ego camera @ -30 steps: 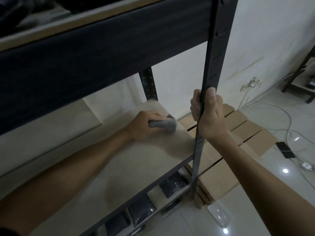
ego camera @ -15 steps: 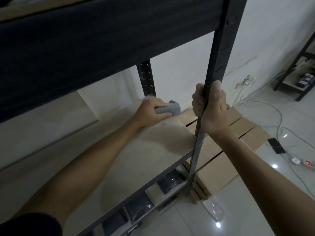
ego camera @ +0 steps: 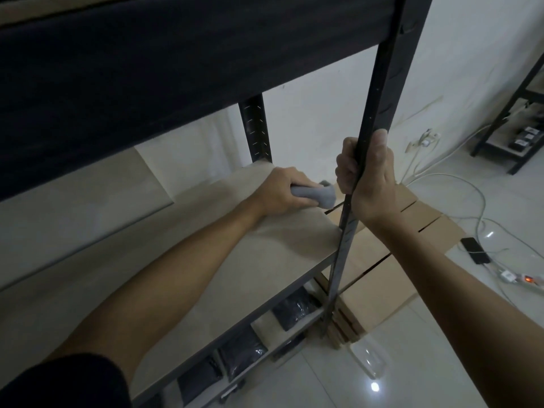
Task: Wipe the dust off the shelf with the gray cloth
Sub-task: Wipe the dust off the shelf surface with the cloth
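While my right hand (ego camera: 368,184) is gripping the shelf's front post (ego camera: 357,178), my left hand (ego camera: 282,191) is clenching the gray cloth (ego camera: 407,195) against the shelf (ego camera: 235,275) at its far right corner.

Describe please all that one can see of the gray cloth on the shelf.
The small gray cloth looks soft and matte, like fabric, bunched into a thick roll rather than spread flat. The left hand grips it with curled fingers, so only the rounded right end sticks out past the fingers. It lies on the pale wooden shelf board, close to the board's far right edge, just left of the black metal upright post. Whether it touches the post cannot be told.
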`<state>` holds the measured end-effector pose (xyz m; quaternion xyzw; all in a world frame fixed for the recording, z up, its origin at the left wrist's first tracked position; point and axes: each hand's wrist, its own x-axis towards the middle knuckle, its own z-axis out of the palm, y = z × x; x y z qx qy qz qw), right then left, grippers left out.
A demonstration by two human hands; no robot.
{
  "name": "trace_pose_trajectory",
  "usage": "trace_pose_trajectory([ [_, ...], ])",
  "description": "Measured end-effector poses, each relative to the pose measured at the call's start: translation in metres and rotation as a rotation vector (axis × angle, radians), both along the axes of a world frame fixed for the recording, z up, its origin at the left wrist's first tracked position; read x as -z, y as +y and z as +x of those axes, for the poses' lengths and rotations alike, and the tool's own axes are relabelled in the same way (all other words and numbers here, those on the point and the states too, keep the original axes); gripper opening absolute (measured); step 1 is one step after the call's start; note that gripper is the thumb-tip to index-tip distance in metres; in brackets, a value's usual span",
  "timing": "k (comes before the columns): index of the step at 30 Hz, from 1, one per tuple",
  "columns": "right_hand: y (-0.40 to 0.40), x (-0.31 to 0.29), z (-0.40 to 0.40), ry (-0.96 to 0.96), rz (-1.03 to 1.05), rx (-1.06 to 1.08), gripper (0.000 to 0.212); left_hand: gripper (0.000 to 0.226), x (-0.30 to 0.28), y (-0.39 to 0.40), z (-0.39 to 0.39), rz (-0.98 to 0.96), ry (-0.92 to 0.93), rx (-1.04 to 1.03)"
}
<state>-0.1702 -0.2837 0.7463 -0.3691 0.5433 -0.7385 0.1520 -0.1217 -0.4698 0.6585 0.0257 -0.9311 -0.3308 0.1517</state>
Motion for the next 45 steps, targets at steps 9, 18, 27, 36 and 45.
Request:
trace_pose_trajectory([
  [9,0.001,0.001,0.002,-0.023,-0.017,-0.036,0.069,0.038,0.006,0.028,0.048,0.099,-0.061,0.072],
  [18,-0.002,0.000,-0.001,-0.025,-0.020,-0.024,0.068,0.037,-0.028,-0.006,0.037,0.067,0.052,-0.152],
  [27,0.000,-0.001,0.002,-0.052,-0.015,-0.053,0.070,0.030,-0.004,-0.001,0.073,-0.040,-0.173,-0.116],
  [36,0.004,-0.001,0.004,-0.038,-0.006,-0.040,0.074,0.046,0.001,0.079,0.142,-0.028,-0.204,-0.087],
  [45,0.005,-0.001,0.003,-0.002,0.040,-0.013,0.075,0.028,-0.034,0.025,0.122,0.056,-0.029,-0.427],
])
